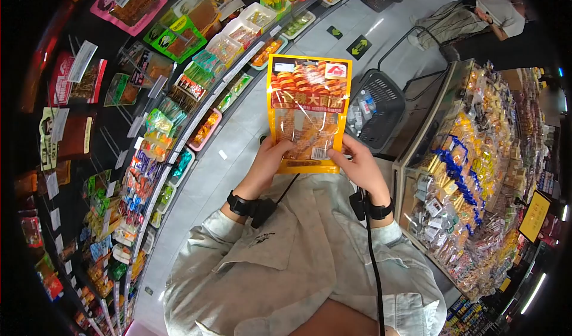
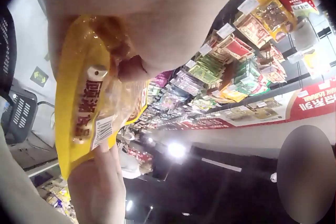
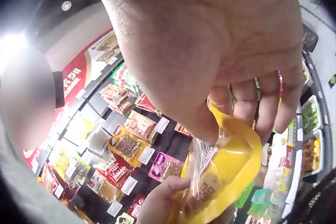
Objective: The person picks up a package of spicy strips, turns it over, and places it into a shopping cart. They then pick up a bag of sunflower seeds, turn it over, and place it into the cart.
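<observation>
A yellow snack bag (image 1: 308, 106) with a clear window and printed food pictures stands upright before the body in the head view. My left hand (image 1: 271, 160) grips its lower left edge, thumb across the front. At the lower right, my right hand (image 1: 364, 168) pinches the edge, thumb beside the barcode (image 1: 320, 154). The fingers behind the bag are mostly hidden in the head view. From the left wrist, the yellow bag (image 2: 71, 124) appears side-on between both hands. The right wrist view shows its bottom part (image 3: 236, 166) bent under the right thumb.
Shelves of packaged snacks (image 1: 179, 38) curve along the left, with trays of food (image 1: 205, 127) at their edge. A dark shopping basket (image 1: 387, 106) holding bottles is beyond the bag. On the right stands a display bin (image 1: 411, 151) heaped with wrapped snacks. Another person (image 1: 500, 17) is at the upper right.
</observation>
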Demonstrator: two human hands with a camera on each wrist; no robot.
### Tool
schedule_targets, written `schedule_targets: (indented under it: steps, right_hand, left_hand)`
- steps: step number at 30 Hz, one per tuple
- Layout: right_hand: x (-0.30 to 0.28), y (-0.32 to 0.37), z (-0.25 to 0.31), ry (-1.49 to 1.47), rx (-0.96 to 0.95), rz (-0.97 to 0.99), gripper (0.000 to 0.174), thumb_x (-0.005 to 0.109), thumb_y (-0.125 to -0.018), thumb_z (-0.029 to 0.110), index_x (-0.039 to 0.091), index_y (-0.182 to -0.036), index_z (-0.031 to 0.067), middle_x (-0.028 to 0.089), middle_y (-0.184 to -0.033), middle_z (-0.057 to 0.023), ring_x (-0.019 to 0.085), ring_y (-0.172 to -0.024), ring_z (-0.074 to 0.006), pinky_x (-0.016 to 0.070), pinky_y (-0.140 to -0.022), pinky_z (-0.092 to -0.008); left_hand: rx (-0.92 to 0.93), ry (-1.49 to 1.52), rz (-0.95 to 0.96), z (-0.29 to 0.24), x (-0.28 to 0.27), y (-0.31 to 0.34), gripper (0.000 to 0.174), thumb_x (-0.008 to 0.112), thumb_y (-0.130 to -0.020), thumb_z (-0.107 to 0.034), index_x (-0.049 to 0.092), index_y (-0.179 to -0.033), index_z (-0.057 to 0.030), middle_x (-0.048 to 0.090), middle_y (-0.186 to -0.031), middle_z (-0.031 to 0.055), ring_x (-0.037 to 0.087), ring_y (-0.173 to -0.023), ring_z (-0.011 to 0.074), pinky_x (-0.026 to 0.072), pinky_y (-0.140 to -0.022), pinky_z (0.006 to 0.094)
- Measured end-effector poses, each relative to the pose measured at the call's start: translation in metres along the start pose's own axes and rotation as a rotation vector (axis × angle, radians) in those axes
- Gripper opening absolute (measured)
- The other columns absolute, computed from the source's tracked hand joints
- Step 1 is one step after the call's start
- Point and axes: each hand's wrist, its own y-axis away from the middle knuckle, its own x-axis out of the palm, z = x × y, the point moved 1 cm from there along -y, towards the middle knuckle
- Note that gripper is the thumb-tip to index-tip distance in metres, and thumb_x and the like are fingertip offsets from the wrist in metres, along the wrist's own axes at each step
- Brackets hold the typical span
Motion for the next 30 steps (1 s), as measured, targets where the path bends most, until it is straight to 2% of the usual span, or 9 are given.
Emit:
schedule_targets:
  steps: [3,5,8,9,15,19,25,28,30]
  right_hand:
    - [-0.006,-0.016,0.005,-0.021,0.018,-0.062,0.028,0.069,-0.096,0.013,0.065,-0.12,0.0017,0.068,-0.09,-0.0025,0.059,-0.081,-0.0083,0.0498,-0.077,-0.0267]
    - [-0.017,-0.026,-0.003,-0.017,0.086,-0.03,0.027,0.07,-0.096,0.013,0.066,-0.119,0.0018,0.068,-0.088,-0.0021,0.058,-0.081,-0.0067,0.0494,-0.077,-0.026]
    - [-0.028,-0.044,-0.001,0.038,-0.015,0.024,0.025,0.069,-0.096,0.013,0.067,-0.119,0.0019,0.067,-0.086,-0.0016,0.059,-0.08,-0.007,0.0495,-0.076,-0.0259]
    - [-0.028,-0.05,0.006,-0.047,-0.024,0.036,0.022,0.068,-0.097,0.013,0.068,-0.116,0.002,0.068,-0.085,-0.0018,0.059,-0.078,-0.0072,0.0497,-0.075,-0.0258]
    - [-0.062,-0.098,-0.001,0.084,-0.098,0.253,0.023,0.067,-0.098,0.013,0.068,-0.117,0.0003,0.072,-0.087,-0.0045,0.061,-0.078,-0.0081,0.0507,-0.074,-0.0261]
    - [-0.087,-0.122,-0.009,0.17,-0.18,0.429,0.026,0.067,-0.098,0.015,0.068,-0.119,-0.0001,0.073,-0.089,-0.0081,0.065,-0.078,-0.0118,0.0518,-0.074,-0.0286]
    - [-0.097,-0.142,-0.045,0.027,-0.209,0.665,0.03,0.067,-0.098,0.016,0.064,-0.123,-0.0002,0.073,-0.093,-0.0101,0.066,-0.079,-0.013,0.0529,-0.075,-0.0299]
    - [-0.101,-0.145,-0.061,0.078,-0.159,0.876,0.029,0.066,-0.099,0.017,0.063,-0.122,-0.0009,0.074,-0.098,-0.0102,0.068,-0.086,-0.0136,0.0534,-0.079,-0.0298]
    - [-0.104,-0.138,-0.052,0.067,-0.154,0.993,0.029,0.063,-0.101,0.013,0.059,-0.125,-0.0022,0.071,-0.106,-0.0075,0.066,-0.096,-0.0121,0.0528,-0.085,-0.0293]
  left_hand:
    - [0.055,-0.063,0.114,-0.013,-0.002,-0.028,0.042,0.061,-0.096,-0.016,0.055,-0.134,0.0021,0.066,-0.124,0.008,0.063,-0.112,0.0166,0.0486,-0.099,0.0316]
    - [0.125,-0.108,0.165,-0.022,-0.004,-0.034,0.046,0.061,-0.097,-0.016,0.053,-0.138,0.0036,0.065,-0.129,0.01,0.063,-0.115,0.0174,0.0491,-0.101,0.0324]
    - [0.198,-0.153,0.1,-0.023,-0.005,-0.033,0.045,0.061,-0.098,-0.017,0.053,-0.138,0.0035,0.066,-0.129,0.0101,0.063,-0.114,0.0175,0.0497,-0.1,0.0328]
    - [0.206,-0.159,0.095,-0.022,-0.006,-0.033,0.045,0.062,-0.1,-0.017,0.053,-0.138,0.0028,0.065,-0.13,0.01,0.063,-0.115,0.0176,0.0499,-0.1,0.0332]
    - [0.206,0.091,-0.151,-0.006,0.024,-0.027,0.037,0.058,-0.101,-0.009,0.054,-0.136,0.003,0.065,-0.127,0.0096,0.062,-0.115,0.0164,0.0501,-0.099,0.0304]
    - [0.244,0.161,-0.355,0.019,0.057,-0.023,0.038,0.06,-0.102,-0.014,0.054,-0.138,-0.0012,0.064,-0.13,0.0066,0.061,-0.116,0.0153,0.0468,-0.102,0.0311]
    - [0.329,0.297,-0.618,0.056,0.127,-0.012,0.034,0.06,-0.101,-0.014,0.056,-0.133,-0.0017,0.065,-0.126,0.0055,0.061,-0.112,0.0146,0.0465,-0.101,0.0308]
    - [0.3,0.376,-0.717,0.075,0.161,0.005,0.035,0.06,-0.101,-0.013,0.055,-0.134,-0.0015,0.065,-0.125,0.0055,0.061,-0.112,0.0146,0.0469,-0.101,0.0306]
    - [0.282,0.458,-0.75,0.089,0.174,0.019,0.038,0.06,-0.101,-0.013,0.054,-0.137,-0.0012,0.065,-0.128,0.0059,0.061,-0.115,0.0148,0.047,-0.102,0.0307]
